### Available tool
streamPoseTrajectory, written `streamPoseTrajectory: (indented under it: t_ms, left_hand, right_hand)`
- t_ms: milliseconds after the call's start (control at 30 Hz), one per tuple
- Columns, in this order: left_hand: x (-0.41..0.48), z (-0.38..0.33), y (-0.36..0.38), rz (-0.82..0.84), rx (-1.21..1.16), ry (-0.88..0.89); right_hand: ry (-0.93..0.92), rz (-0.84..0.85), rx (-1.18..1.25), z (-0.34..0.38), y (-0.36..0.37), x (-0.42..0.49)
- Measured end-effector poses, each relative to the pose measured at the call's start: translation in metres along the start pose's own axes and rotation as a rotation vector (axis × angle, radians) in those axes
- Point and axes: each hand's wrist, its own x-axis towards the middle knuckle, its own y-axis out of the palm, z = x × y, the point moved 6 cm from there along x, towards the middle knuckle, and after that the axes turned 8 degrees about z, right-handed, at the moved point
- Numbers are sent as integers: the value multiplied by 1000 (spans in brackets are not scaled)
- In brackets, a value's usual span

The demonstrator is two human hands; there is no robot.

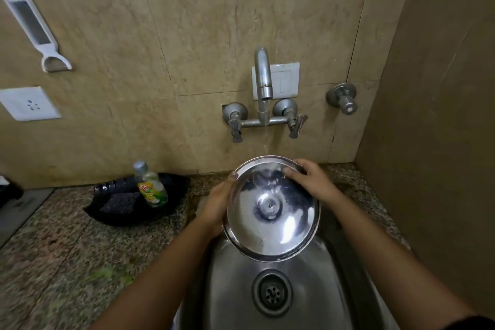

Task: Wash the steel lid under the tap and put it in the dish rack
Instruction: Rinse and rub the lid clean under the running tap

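Steel lid (272, 209) is held over the sink (316, 289), tilted with its concave underside facing the camera and the centre rivet showing; it's round, so no real long axis, top rim at 12 o'clock, low rim at 6 hanging above the basin. Left hand (217, 203) grasps the rim at 9 o'clock, thumb tip over the edge near 10, fingers behind the lid and hidden. Right hand (312, 178) has its grip clamped on the rim at about 1 o'clock, fingers curled over the inner face. Tap (263, 75) sits at 12 o'clock from the lid, running; a thin stream drops onto the top rim, water beading on the steel. Two lever handles flank the spout, a separate wall valve (342, 99) further out at 2 o'clock. White switch plate (284, 80) is behind the spout. Drain (272, 293) lies at 6 o'clock, clear of the lid. On the granite worktop (53, 262) at 9 o'clock: black tray (128, 215) holding a dark scrub pad (120, 203) and a dish soap bottle (151, 185), yellow-green label, red logo too blurred to read. Wall at 10 o'clock carries a white socket (28, 103) and a white hanging grater/peeler (34, 29). Dish rack is out of frame. Nothing sits between lid and stream.
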Motion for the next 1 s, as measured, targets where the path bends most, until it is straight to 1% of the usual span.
streamPoseTrajectory:
  t_ms: [33,100,200,233,267,300,400,433,467,500,567,633,667,700,767,833,867,933,1000]
  left_hand:
    - [1,-3,4,-8,46,30]
    - [0,-7,14,-26,89,74]
    - [0,-9,29,-50,105,83]
    - [0,-9,31,-56,106,90]
    - [-1,-10,30,-68,96,106]
    - [-3,-11,28,-84,78,116]
    - [-7,-9,13,-82,-113,113]
    - [-8,-8,9,-49,-157,86]
    - [-8,-10,8,-8,-169,41]
    - [-6,-13,9,54,-118,-15]
    - [0,-20,11,162,63,-87]
    - [5,-27,19,234,156,-108]
    - [6,-30,20,226,168,-89]
    - [6,-32,20,203,174,-49]
    - [3,-32,12,128,149,12]
    - [2,-21,0,71,55,-13]
    - [1,-17,-2,71,23,-45]
    - [1,-17,2,110,62,-78]
    - [2,-19,10,124,120,-69]
  right_hand:
    - [-7,-20,-65,4,0,2]
    - [-94,-15,-249,21,8,6]
    - [-243,81,-692,48,41,14]
    - [-270,108,-782,53,49,15]
    - [-284,110,-784,57,51,16]
    - [-279,90,-683,58,45,18]
    - [-102,-56,-123,42,3,19]
    - [-62,-90,-44,36,-6,19]
    - [-50,-95,-43,33,-9,19]
    - [-57,-63,-68,35,-5,20]
    - [-65,85,-139,45,18,23]
    - [-83,207,-259,51,42,28]
    - [-97,208,-313,54,47,28]
    - [-100,170,-310,54,45,30]
    - [-60,27,-199,47,26,28]
    - [1,-112,-74,30,4,24]
    - [11,-130,-53,25,1,22]
    - [-23,-65,-89,29,11,23]
    - [-61,7,-182,40,29,25]
